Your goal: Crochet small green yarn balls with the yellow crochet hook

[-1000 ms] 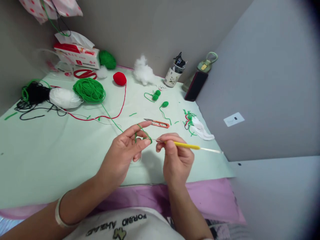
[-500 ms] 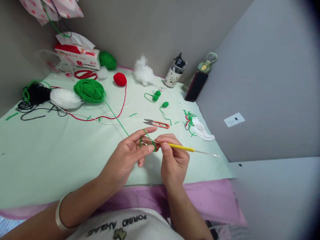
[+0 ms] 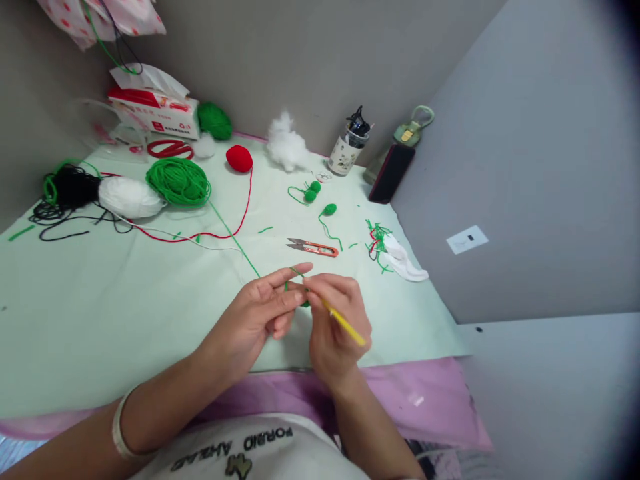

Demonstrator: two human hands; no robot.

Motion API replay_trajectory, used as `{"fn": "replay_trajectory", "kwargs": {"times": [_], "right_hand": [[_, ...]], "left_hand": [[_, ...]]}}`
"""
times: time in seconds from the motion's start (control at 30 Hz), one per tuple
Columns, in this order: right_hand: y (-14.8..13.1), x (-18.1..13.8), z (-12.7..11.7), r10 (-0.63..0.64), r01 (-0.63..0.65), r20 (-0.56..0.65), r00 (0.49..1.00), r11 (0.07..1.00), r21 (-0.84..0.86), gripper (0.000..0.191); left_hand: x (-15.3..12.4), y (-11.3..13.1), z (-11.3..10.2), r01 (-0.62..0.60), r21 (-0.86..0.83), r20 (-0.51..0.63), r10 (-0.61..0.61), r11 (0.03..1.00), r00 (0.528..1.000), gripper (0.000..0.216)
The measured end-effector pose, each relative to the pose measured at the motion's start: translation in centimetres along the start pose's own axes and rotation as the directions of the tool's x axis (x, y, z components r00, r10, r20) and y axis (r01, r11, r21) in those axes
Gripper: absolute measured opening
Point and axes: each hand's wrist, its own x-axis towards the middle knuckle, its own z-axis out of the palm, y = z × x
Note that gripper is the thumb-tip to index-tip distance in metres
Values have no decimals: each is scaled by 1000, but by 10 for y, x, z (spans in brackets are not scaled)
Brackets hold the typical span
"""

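My left hand (image 3: pixel 265 303) pinches a small piece of green crochet work (image 3: pixel 305 304), mostly hidden by the fingers. Green yarn (image 3: pixel 234 239) runs from the green skein (image 3: pixel 179 181) over my raised left index finger. In my right hand (image 3: pixel 341 327) is a crochet hook (image 3: pixel 347 325) with a yellow handle, closed between thumb and fingers. Its working tip is hidden at the green piece, where both hands meet. Just beyond the hands lie orange thread snips (image 3: pixel 313 247). Small green crocheted balls (image 3: pixel 329 209) with yarn tails rest farther back.
At left are white yarn (image 3: pixel 131 197), black yarn (image 3: pixel 75 187), red scissors (image 3: pixel 171 149) and a tissue box (image 3: pixel 155 113). A red ball (image 3: pixel 239 159), white stuffing (image 3: pixel 287 143), a pen jar (image 3: pixel 349 149) and a phone (image 3: pixel 393 173) stand along the back. Yarn scraps (image 3: pixel 380 240) lie at right.
My right hand has turned, swinging the hook's yellow handle from pointing right to pointing down toward me. My left index finger has lowered slightly, still carrying the green yarn.
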Motion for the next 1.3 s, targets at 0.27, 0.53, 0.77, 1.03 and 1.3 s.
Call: {"fn": "replay_trajectory", "kwargs": {"times": [0.27,0.53,0.77,1.03,1.3], "right_hand": [[-1,15,-7,489,-476,155,858,645,598,16],[3,9,-5,537,-549,214,816,604,578,16],[2,10,-6,540,-565,234,809,602,564,16],[6,16,-8,529,-507,152,835,632,587,16],[2,11,-7,452,-507,236,860,701,502,15]], "left_hand": [[-1,9,1,-38,12,65,38,999,997,33],[-2,3,-2,-99,144,38,94,985,995,36],[-4,5,1,-96,159,12,96,983,995,37],[-3,12,-3,3,18,27,-3,1000,1000,35],[-4,2,-2,-94,205,22,92,974,996,42]]}}
